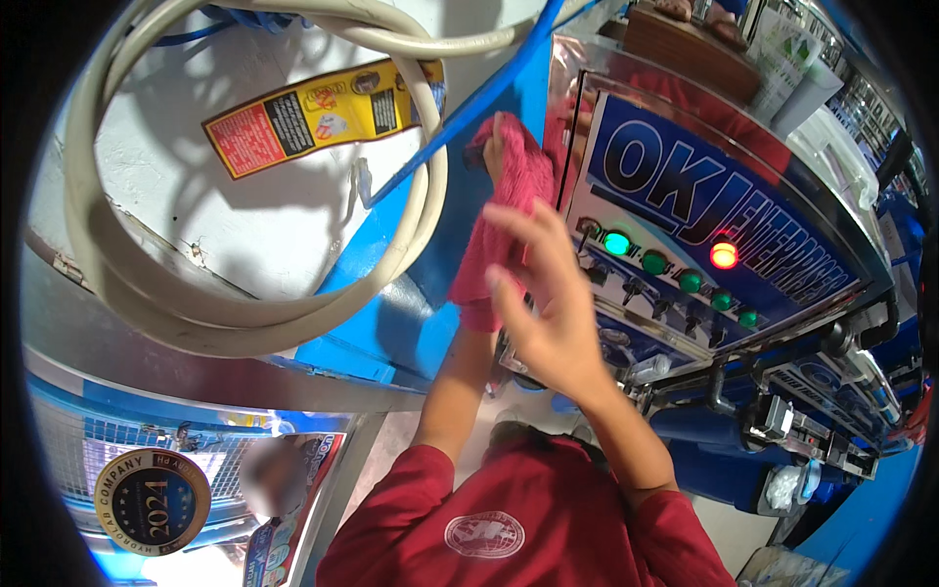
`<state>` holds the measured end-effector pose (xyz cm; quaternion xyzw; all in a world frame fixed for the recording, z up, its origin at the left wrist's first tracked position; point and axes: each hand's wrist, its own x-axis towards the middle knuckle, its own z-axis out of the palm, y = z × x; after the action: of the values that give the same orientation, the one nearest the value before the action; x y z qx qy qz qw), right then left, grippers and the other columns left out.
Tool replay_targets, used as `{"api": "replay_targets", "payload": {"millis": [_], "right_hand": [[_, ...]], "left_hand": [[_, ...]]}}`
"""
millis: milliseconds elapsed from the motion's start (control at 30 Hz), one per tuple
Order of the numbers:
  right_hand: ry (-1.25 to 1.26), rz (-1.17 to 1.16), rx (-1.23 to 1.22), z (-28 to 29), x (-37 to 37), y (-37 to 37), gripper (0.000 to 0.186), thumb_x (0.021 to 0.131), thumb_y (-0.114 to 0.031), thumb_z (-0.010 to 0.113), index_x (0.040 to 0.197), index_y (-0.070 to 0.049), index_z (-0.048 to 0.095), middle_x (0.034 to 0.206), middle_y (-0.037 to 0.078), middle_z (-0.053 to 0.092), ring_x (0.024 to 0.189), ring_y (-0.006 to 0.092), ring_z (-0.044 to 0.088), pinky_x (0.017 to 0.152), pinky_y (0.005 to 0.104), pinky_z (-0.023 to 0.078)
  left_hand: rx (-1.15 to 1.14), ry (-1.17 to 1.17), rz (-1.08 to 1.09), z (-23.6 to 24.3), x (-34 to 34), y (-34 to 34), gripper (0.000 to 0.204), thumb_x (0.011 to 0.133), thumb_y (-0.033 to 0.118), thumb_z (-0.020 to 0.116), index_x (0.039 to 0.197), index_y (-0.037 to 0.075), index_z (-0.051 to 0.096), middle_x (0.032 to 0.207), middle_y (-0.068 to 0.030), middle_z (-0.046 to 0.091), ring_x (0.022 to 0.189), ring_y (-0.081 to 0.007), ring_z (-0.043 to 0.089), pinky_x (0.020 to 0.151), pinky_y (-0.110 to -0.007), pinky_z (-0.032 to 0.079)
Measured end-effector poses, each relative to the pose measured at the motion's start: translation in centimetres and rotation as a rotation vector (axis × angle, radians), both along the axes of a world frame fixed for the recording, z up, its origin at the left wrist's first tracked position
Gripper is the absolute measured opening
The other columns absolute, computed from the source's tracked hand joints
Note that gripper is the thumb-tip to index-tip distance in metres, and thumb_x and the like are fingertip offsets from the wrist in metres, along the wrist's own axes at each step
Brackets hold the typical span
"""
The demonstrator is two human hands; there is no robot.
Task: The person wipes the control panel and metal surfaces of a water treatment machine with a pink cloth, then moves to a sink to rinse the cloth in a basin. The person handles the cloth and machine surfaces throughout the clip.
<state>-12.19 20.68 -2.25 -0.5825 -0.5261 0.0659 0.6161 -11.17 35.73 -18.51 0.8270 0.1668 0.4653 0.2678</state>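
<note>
My left hand (494,157), partly covered by a pink cloth (479,264), is wrapped in it against a blue panel (440,313). My right hand (543,313) is just in front of the cloth, fingers apart and slightly blurred, holding nothing. To the left, a coiled cream hose (196,338) lies on a white surface (186,196), around a yellow, red and black printed strip (357,122). A blue cable (430,147) crosses the coil. Right of my hands stands a steel control panel (636,166) with lit green and red lamps, unlit green buttons and switches.
A wooden box (685,54) and translucent containers (822,137) sit at upper right. Black pipes (714,386) and blue tanks (685,440) are at lower right. A reflective steel front (117,411) with a round black and gold sticker is at lower left.
</note>
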Motion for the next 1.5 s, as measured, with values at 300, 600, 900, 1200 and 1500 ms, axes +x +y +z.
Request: {"api": "replay_targets", "payload": {"millis": [300, 600, 900, 1200, 1500], "right_hand": [[0.093, -0.047, -0.234, -12.3, -2.6, -2.7, 0.062, 0.09, 0.0, 0.058, 0.147, 0.003, 0.036, 0.156, 0.029, 0.026, 0.146, 0.0432, 0.03, 0.119, 0.0439, 0.028], [0.293, -0.013, -0.302, -17.7, -1.5, -4.3, 0.044, 0.092, -0.001, 0.062, 0.134, 0.001, 0.049, 0.137, 0.016, 0.045, 0.122, 0.0268, 0.052, 0.102, 0.0352, 0.045], [0.911, 0.002, -0.435, -19.0, -0.1, -9.7, 0.037, 0.094, 0.0, 0.067, 0.126, 0.001, 0.049, 0.111, 0.007, 0.06, 0.104, 0.0125, 0.061, 0.09, 0.0278, 0.052], [0.548, -0.214, -0.292, -19.6, 3.7, -14.7, 0.042, 0.095, -0.025, 0.069, 0.128, -0.006, 0.053, 0.141, 0.01, 0.044, 0.127, 0.0189, 0.045, 0.106, 0.0333, 0.039], [1.178, 0.339, -0.335, -21.0, 5.2, -16.0, 0.093, 0.091, -0.061, 0.06, 0.155, -0.002, 0.026, 0.156, 0.015, 0.034, 0.145, 0.0274, 0.032, 0.12, 0.0422, 0.022]], "left_hand": [[-0.19, 0.4, -0.111, -12.3, -5.7, -5.4, 0.074, 0.098, 0.025, 0.055, 0.155, -0.001, 0.016, 0.145, -0.03, 0.037, 0.13, -0.0411, 0.046, 0.106, -0.048, 0.039], [-0.237, 0.518, -0.148, -15.2, -7.3, -7.0, 0.08, 0.095, 0.026, 0.059, 0.156, 0.0, 0.013, 0.142, -0.0287, 0.04, 0.127, -0.0389, 0.049, 0.104, -0.046, 0.042], [-0.243, 0.622, -0.257, -15.0, -9.4, -13.2, 0.086, 0.092, 0.028, 0.063, 0.156, 0.002, 0.011, 0.138, -0.0275, 0.043, 0.124, -0.0366, 0.052, 0.101, -0.045, 0.045], [-0.412, 0.645, -0.396, -11.0, -5.4, -17.9, 0.076, 0.089, 0.026, 0.066, 0.151, 0.007, 0.026, 0.132, -0.0198, 0.052, 0.118, -0.0333, 0.057, 0.093, -0.042, 0.048], [-0.544, 0.495, -0.205, -6.6, -5.4, -21.8, 0.083, 0.093, 0.027, 0.059, 0.16, 0.006, 0.013, 0.16, -0.0203, 0.028, 0.131, -0.0366, 0.049, 0.106, -0.041, 0.04]]}}
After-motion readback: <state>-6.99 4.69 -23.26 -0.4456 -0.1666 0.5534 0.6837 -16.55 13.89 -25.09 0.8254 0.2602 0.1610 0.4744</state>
